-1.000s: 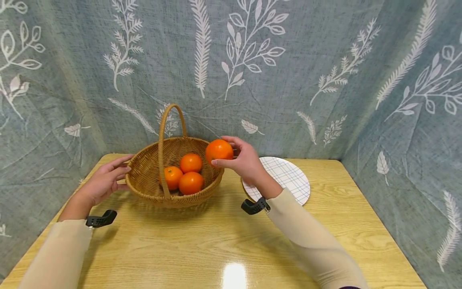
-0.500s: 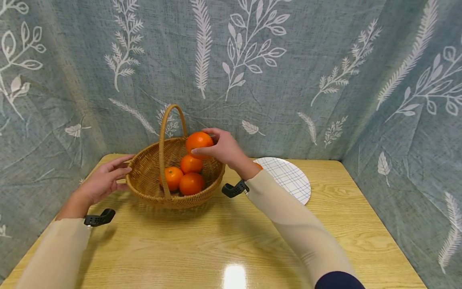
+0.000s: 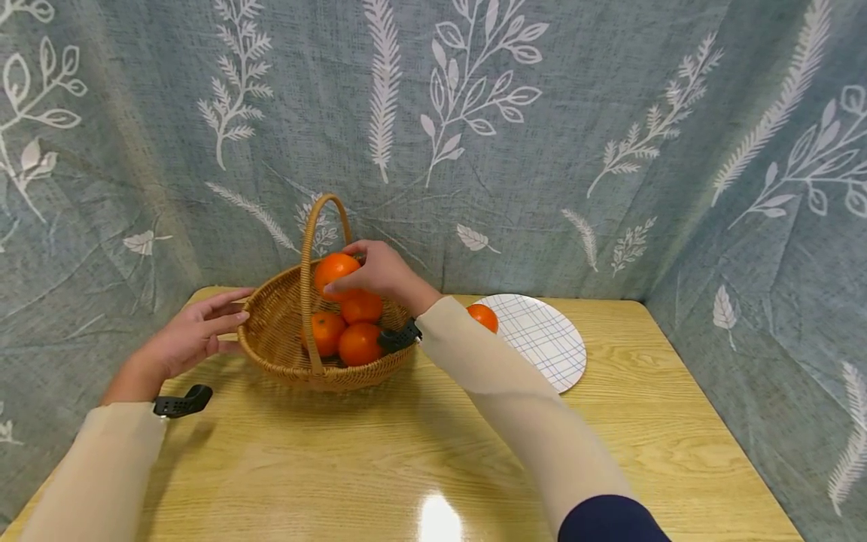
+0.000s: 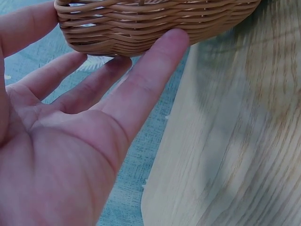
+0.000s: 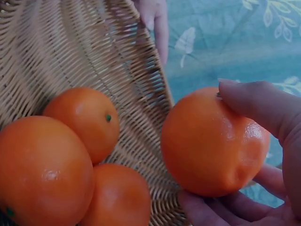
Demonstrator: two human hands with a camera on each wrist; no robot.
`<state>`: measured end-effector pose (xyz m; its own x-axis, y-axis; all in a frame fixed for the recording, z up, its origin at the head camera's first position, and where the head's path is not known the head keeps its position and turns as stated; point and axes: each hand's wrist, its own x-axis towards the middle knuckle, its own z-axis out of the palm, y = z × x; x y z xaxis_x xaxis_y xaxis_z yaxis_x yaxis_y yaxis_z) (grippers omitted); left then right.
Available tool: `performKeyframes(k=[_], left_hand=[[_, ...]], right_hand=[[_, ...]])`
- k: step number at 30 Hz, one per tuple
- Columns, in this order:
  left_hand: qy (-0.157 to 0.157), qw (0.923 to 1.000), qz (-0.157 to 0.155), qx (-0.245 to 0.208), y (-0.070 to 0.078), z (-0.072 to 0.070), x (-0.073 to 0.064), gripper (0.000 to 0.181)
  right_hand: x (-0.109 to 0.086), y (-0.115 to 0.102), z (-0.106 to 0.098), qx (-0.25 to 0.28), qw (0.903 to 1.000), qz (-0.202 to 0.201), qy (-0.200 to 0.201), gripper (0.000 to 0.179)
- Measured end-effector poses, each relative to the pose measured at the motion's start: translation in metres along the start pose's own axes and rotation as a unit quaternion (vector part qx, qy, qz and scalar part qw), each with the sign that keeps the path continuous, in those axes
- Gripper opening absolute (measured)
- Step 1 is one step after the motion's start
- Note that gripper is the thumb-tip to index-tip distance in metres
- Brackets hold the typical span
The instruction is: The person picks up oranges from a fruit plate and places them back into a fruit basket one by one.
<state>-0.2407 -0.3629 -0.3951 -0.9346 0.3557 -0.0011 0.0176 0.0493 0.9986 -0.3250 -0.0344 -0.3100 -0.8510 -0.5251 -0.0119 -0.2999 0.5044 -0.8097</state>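
Observation:
My right hand (image 3: 381,269) grips an orange (image 3: 335,271) above the wicker basket (image 3: 274,320), close to the arched handle (image 3: 308,278). In the right wrist view, the thumb lies over the top of this orange (image 5: 207,141) and the other fingers support it from below. Inside the basket, several oranges sit together, including one with a green stem spot (image 5: 87,125). My left hand (image 3: 193,335) touches the basket's left end. Seen from the left wrist, its fairly straight fingers (image 4: 150,70) rest against the woven side (image 4: 141,30).
A white checked plate (image 3: 542,331) lies on the wooden table (image 3: 325,467) to the right. Another orange (image 3: 484,317) shows at the plate's left edge, partly hidden by the right sleeve (image 3: 501,376). A leaf-patterned curtain (image 3: 406,150) stands behind and at both sides.
The right hand has carried the orange leftward from the basket's right rim to over its inside, near the handle. An orange at the plate has come into sight. The left hand stays nearly still.

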Motion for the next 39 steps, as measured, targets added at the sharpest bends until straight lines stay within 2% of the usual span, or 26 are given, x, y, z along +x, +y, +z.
performKeyframes(k=[6, 12, 18, 21, 24, 30, 37, 39], left_hand=[[0.009, 0.9999, -0.007, 0.005, 0.002, 0.001, -0.001, 0.063], [0.013, 0.9999, -0.005, -0.001, 0.0, 0.004, 0.002, 0.06], [0.014, 0.9997, -0.001, -0.02, -0.002, 0.005, 0.001, 0.056], [0.016, 0.9997, 0.004, -0.02, -0.002, 0.003, 0.0, 0.058], [0.015, 0.9997, 0.005, -0.016, -0.002, 0.001, -0.001, 0.061], [0.016, 0.9998, 0.003, -0.009, 0.0, 0.0, -0.003, 0.061], [0.026, 0.9996, -0.01, 0.01, 0.001, 0.003, -0.004, 0.065], [0.026, 0.9995, -0.014, 0.013, 0.001, 0.003, -0.003, 0.066]], right_hand=[[0.017, -0.005, 0.011, -0.054, 0.998, 0.024, -0.022, 0.074], [0.031, -0.004, 0.021, -0.081, 0.9948, 0.055, -0.03, 0.074], [0.042, -0.002, 0.034, -0.114, 0.991, 0.067, -0.018, 0.072], [0.047, -0.004, 0.041, -0.133, 0.9891, 0.064, -0.004, 0.07], [0.052, -0.008, 0.047, -0.14, 0.9871, 0.078, -0.001, 0.068], [0.062, -0.013, 0.053, -0.177, 0.9769, 0.117, -0.022, 0.07], [0.066, -0.013, 0.057, -0.208, 0.9687, 0.128, -0.041, 0.073], [0.066, -0.012, 0.058, -0.221, 0.9659, 0.129, -0.038, 0.067]])
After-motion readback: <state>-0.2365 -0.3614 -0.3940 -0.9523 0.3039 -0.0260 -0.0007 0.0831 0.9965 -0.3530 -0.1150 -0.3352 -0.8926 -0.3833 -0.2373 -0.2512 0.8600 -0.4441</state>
